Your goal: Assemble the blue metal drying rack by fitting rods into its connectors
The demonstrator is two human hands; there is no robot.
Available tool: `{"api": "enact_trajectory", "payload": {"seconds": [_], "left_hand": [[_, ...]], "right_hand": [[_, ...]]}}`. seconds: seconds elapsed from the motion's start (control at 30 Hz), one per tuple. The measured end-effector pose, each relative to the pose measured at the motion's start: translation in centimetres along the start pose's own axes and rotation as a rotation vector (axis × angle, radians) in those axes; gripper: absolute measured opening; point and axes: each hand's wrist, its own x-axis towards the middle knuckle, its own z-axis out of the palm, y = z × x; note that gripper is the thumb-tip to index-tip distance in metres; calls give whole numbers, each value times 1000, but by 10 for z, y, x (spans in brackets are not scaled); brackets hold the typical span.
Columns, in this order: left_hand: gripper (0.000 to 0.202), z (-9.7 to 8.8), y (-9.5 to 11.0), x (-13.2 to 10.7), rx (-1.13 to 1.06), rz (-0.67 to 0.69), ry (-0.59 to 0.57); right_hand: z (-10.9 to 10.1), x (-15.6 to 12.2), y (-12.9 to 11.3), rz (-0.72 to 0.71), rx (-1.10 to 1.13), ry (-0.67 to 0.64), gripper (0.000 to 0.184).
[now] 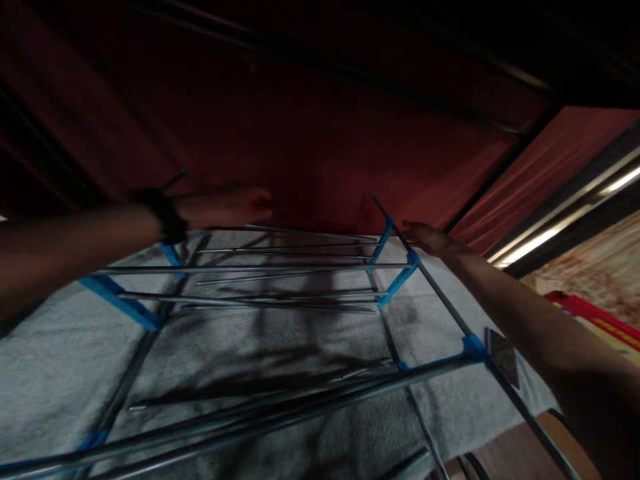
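Note:
A frame of grey metal tubes (270, 269) joined by blue plastic connectors (475, 347) spreads out below me. My left hand (245, 205), with a black band at its wrist, reaches over the frame's far left part. Its fingers look partly bent and slightly apart in the dim light, and nothing shows in them. Beside the right side tube (443, 293), near its far end, is my right hand (427, 237). Its fingers stretch toward the tube and another blue connector (413, 258); whether they touch is unclear.
Several loose tubes (280, 307) lie inside the frame on a grey cloth (210, 357). A dark red panel (310, 133) rises behind it. To the right are a phone-like dark flat object (503, 357) and a red and yellow box (600, 320).

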Motion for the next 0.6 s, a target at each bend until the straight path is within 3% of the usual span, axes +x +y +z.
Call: {"api": "enact_trajectory", "payload": {"seconds": [0.13, 0.23, 0.33, 0.4, 0.6], "left_hand": [[53, 50, 57, 66, 57, 56, -122], [51, 84, 78, 97, -12, 118, -244], [37, 107, 80, 115, -36, 155, -307], [30, 114, 76, 120, -44, 123, -281], [28, 110, 66, 111, -146, 80, -163]], "right_hand": [[31, 22, 1, 46, 62, -29, 18], [41, 31, 2, 25, 64, -5, 17], [45, 36, 3, -14, 15, -15, 14], [48, 37, 4, -55, -8, -39, 12], [57, 36, 6, -127, -21, -117, 10]]}}
